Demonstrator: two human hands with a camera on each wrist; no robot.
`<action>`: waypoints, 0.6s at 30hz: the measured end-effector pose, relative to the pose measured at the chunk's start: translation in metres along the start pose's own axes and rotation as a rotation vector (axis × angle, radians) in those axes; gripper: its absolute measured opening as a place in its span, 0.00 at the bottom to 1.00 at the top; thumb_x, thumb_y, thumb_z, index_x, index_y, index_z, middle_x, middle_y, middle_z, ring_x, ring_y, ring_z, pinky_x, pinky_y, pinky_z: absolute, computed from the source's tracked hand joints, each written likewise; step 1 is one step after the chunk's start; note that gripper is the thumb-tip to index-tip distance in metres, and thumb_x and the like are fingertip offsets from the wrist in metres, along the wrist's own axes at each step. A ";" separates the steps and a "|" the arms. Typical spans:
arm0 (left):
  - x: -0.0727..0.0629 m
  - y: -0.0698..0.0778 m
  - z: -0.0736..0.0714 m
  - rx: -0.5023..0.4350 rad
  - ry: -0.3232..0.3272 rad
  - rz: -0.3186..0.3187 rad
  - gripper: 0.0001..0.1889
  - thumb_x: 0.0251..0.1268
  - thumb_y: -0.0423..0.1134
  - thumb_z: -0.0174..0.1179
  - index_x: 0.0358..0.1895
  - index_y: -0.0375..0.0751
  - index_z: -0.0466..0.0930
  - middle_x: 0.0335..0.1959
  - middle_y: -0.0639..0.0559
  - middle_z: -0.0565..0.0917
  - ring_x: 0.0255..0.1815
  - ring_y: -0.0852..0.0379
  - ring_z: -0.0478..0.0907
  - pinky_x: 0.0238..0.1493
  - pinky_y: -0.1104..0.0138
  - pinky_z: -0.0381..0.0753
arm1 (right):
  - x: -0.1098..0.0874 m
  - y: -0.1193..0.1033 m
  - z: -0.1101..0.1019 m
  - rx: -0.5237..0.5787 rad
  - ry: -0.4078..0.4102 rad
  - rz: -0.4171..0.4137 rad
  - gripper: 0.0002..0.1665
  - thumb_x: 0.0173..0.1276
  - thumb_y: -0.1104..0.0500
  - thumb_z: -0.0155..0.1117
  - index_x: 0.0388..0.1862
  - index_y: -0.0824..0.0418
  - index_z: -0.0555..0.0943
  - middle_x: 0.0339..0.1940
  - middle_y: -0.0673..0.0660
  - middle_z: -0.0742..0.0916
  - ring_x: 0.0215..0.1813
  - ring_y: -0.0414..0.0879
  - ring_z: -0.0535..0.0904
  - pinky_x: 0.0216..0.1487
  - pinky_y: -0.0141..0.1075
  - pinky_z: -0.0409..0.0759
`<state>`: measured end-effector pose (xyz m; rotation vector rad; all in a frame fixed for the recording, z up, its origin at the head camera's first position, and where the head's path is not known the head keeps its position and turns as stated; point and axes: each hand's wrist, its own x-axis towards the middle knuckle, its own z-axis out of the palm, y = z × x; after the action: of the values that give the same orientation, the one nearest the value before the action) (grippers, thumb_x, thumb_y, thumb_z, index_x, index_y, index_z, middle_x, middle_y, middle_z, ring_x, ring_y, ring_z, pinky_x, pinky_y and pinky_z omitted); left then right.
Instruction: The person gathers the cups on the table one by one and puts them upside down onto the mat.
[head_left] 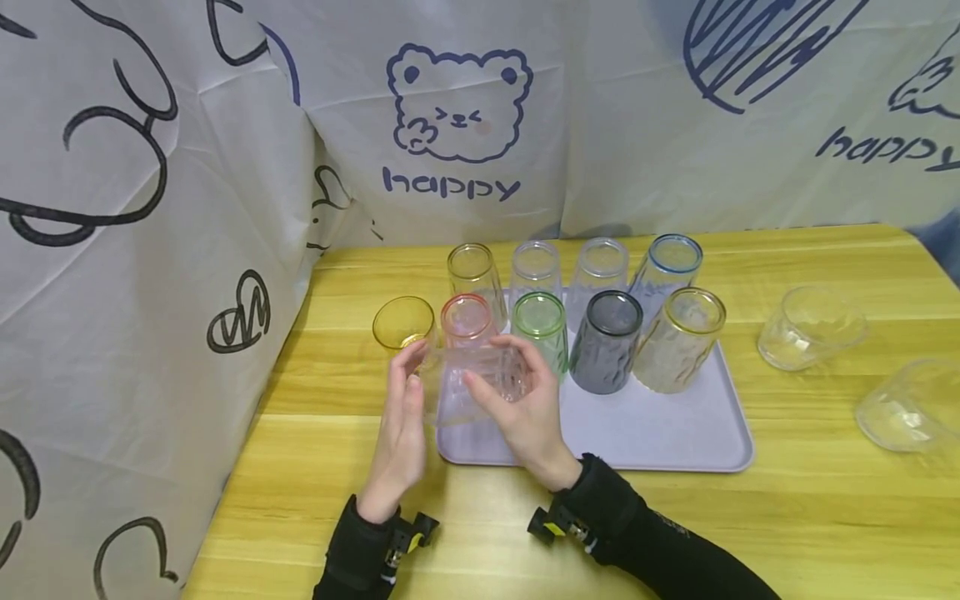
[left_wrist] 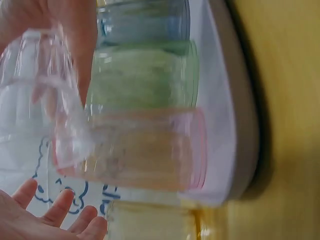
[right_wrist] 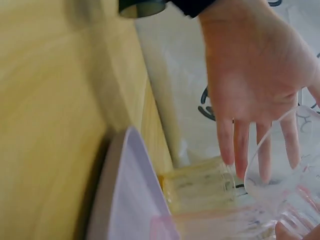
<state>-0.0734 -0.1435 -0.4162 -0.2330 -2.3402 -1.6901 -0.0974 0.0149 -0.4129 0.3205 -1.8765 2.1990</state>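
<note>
A clear glass (head_left: 457, 390) is held sideways above the near left part of the lilac tray (head_left: 660, 437), its mouth pointing left. My right hand (head_left: 531, 425) grips it near the base, thumb on the near side and fingers over the top. The left hand (head_left: 397, 454) is beside the mouth with its fingers straight; in the right wrist view its palm (right_wrist: 255, 75) faces the glass and fingertips show through the rim. Just behind, upside down on the tray, stand a pink glass (head_left: 467, 315), a green glass (head_left: 540, 317) and a dark grey glass (head_left: 606, 346).
A pale amber glass (head_left: 678, 342) ends the front row. Several upturned glasses form the back row, a blue-rimmed glass (head_left: 675, 254) at its right. Left of the tray stands a yellow glass (head_left: 403, 323), mouth up. Two clear glasses, one nearer the back (head_left: 806, 333), are on the table's right.
</note>
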 end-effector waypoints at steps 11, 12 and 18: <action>0.015 -0.004 -0.026 0.229 0.059 0.089 0.20 0.82 0.38 0.40 0.67 0.34 0.71 0.70 0.34 0.69 0.70 0.40 0.67 0.71 0.45 0.66 | 0.009 -0.002 -0.007 -0.239 -0.112 -0.249 0.34 0.51 0.62 0.77 0.58 0.67 0.77 0.54 0.63 0.86 0.55 0.50 0.82 0.62 0.41 0.77; 0.016 -0.004 -0.028 0.251 0.063 0.087 0.20 0.81 0.38 0.41 0.66 0.34 0.72 0.70 0.34 0.69 0.72 0.40 0.67 0.72 0.44 0.66 | 0.010 -0.003 -0.007 -0.260 -0.124 -0.268 0.34 0.51 0.61 0.78 0.58 0.67 0.78 0.53 0.63 0.86 0.55 0.50 0.82 0.62 0.40 0.78; 0.018 -0.004 -0.032 0.366 0.074 0.061 0.20 0.80 0.42 0.48 0.65 0.35 0.74 0.70 0.37 0.70 0.72 0.39 0.68 0.72 0.42 0.67 | 0.013 -0.007 -0.008 -0.370 -0.219 -0.351 0.35 0.50 0.58 0.79 0.58 0.62 0.79 0.51 0.57 0.86 0.55 0.49 0.82 0.60 0.39 0.80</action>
<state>-0.0884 -0.1757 -0.4054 -0.1664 -2.5017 -1.1918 -0.1077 0.0240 -0.4036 0.7747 -2.0964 1.6093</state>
